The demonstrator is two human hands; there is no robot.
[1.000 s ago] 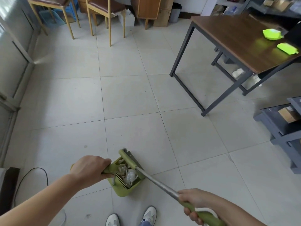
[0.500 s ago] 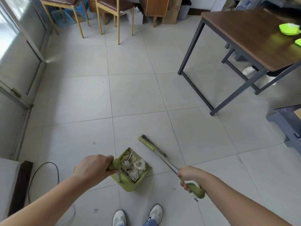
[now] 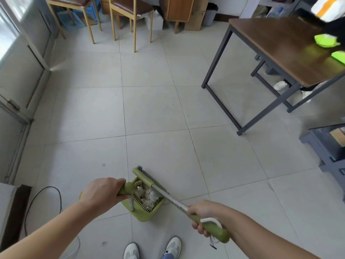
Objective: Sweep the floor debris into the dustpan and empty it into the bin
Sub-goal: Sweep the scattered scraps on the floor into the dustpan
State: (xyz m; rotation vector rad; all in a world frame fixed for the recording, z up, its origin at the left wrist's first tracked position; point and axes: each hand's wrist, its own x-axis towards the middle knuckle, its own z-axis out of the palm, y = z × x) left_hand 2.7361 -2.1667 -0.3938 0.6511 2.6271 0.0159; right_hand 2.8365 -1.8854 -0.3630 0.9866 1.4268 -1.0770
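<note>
While left hand (image 3: 101,191) grips dustpan handle, fingers curled round it, dustpan (image 3: 139,214) hangs near centre, just beyond shoes (image 3: 131,251), crumpled debris (image 3: 147,196) inside. Right hand (image 3: 202,212) clamped on broom (image 3: 171,200) grip; broom head across dustpan's far edge. Grey bin (image 3: 210,15) far, by wall. Table (image 3: 276,42) far right.

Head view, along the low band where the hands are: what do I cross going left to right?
First the black cable → left hand gripping the dustpan's handle → dustpan holding debris → right hand on the broom → grey bench at the right edge.
</note>
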